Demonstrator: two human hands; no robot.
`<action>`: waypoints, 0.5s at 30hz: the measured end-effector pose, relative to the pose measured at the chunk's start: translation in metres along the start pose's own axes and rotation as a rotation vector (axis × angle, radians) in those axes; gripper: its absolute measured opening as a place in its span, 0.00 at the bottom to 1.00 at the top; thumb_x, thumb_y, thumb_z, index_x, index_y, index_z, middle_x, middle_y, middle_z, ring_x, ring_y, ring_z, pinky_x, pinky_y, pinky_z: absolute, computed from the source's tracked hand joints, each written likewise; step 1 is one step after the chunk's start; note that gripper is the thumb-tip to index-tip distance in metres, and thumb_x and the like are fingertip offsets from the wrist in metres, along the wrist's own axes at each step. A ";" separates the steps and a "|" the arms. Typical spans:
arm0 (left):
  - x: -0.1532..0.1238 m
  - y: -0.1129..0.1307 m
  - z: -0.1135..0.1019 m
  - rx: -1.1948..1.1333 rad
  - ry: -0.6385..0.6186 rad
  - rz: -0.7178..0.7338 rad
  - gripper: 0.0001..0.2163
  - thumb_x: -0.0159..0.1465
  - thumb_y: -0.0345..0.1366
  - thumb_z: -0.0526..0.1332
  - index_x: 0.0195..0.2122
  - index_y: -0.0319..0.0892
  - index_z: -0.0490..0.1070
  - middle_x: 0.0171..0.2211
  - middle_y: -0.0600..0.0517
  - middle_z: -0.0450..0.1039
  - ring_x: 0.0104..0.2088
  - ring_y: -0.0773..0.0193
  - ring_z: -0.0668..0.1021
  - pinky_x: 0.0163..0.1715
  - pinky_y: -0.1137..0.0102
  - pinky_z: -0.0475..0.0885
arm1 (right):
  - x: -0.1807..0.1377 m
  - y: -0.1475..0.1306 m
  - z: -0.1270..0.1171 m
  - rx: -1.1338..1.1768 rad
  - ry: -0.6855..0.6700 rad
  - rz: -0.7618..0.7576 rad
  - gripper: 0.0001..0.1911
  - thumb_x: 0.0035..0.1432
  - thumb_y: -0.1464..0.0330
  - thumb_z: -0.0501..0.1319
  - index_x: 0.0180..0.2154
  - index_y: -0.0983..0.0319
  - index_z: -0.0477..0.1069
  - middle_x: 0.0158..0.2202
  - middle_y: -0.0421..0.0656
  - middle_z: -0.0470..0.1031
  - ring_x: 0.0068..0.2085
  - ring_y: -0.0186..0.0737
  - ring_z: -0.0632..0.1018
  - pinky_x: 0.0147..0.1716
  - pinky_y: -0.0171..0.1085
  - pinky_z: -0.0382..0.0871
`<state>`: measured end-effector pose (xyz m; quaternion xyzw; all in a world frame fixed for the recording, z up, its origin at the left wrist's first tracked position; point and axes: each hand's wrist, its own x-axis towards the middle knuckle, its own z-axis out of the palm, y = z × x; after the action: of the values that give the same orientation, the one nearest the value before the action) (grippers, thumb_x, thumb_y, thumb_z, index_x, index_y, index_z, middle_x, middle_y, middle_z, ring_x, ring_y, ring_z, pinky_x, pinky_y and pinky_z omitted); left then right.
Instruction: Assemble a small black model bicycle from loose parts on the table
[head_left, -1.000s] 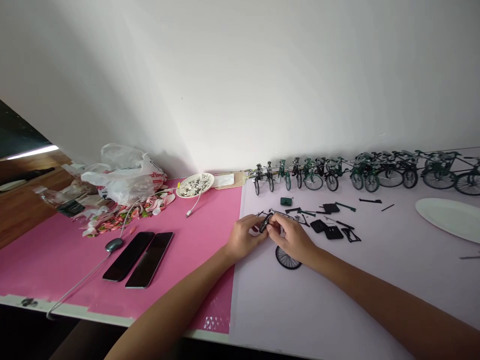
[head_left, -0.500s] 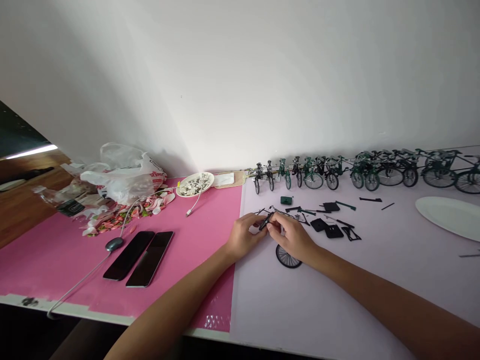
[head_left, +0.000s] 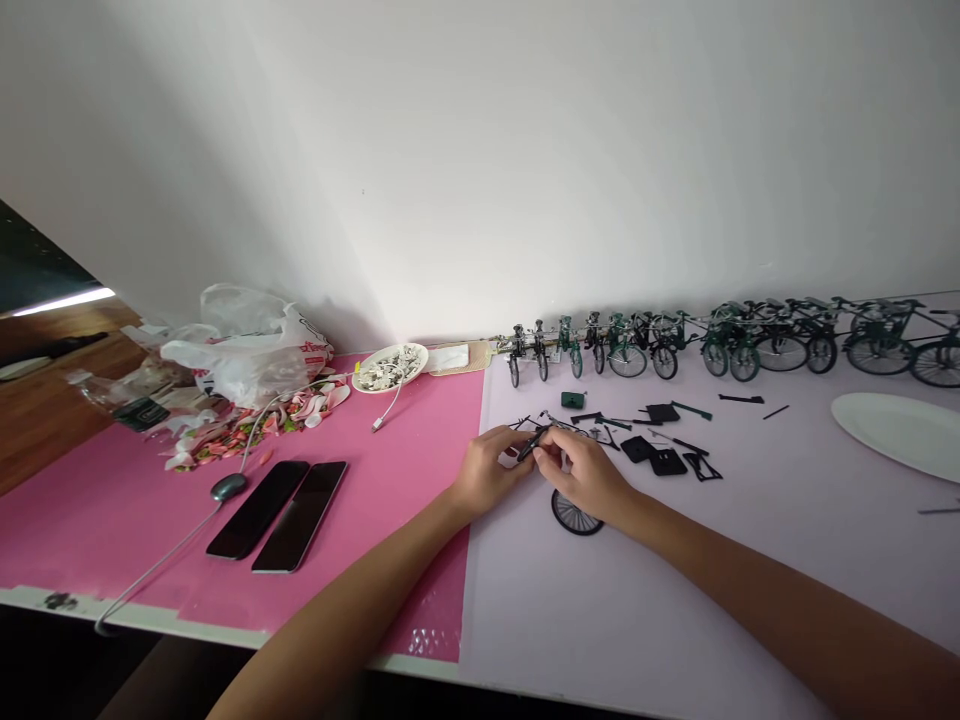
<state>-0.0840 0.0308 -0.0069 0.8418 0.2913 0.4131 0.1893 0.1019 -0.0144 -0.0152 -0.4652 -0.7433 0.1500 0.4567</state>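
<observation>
Between my two hands is a small, narrow black part [head_left: 531, 443], too small to name exactly. My left hand [head_left: 487, 470] pinches it from the left. The fingers of my right hand [head_left: 581, 465] are closed on its other end. A black spoked toy wheel [head_left: 576, 513] lies on the table just below my right hand, partly covered by it. Behind my fingers lies a thin dark model bicycle frame [head_left: 600, 434], partly hidden. Loose black pieces, including square black plates [head_left: 667, 462] and a small black frame piece [head_left: 703, 467], lie to the right.
Assembled model bicycles [head_left: 630, 358] line the wall. A dark green box-shaped piece [head_left: 573, 400] lies before them. A white plate [head_left: 900, 425] is at right; a dish of small pieces [head_left: 390, 386], two phones [head_left: 300, 518], a cable puck [head_left: 229, 487] and plastic bags [head_left: 247, 360] are left.
</observation>
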 end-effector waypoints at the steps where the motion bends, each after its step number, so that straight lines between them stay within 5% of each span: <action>1: 0.000 -0.001 0.000 -0.004 -0.001 -0.003 0.10 0.63 0.34 0.67 0.45 0.40 0.79 0.33 0.49 0.79 0.31 0.65 0.79 0.34 0.71 0.76 | 0.000 0.000 0.000 0.002 0.002 -0.001 0.09 0.64 0.66 0.57 0.30 0.58 0.62 0.26 0.38 0.68 0.28 0.37 0.70 0.29 0.36 0.64; 15: 0.000 0.000 -0.001 -0.010 -0.014 -0.018 0.10 0.63 0.34 0.67 0.45 0.40 0.79 0.34 0.48 0.79 0.31 0.65 0.79 0.33 0.71 0.77 | 0.000 -0.001 0.000 0.007 -0.006 -0.001 0.09 0.63 0.67 0.57 0.30 0.57 0.62 0.25 0.37 0.67 0.27 0.37 0.70 0.29 0.35 0.63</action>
<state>-0.0845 0.0309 -0.0059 0.8411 0.2958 0.4068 0.1991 0.1013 -0.0149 -0.0143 -0.4628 -0.7444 0.1539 0.4560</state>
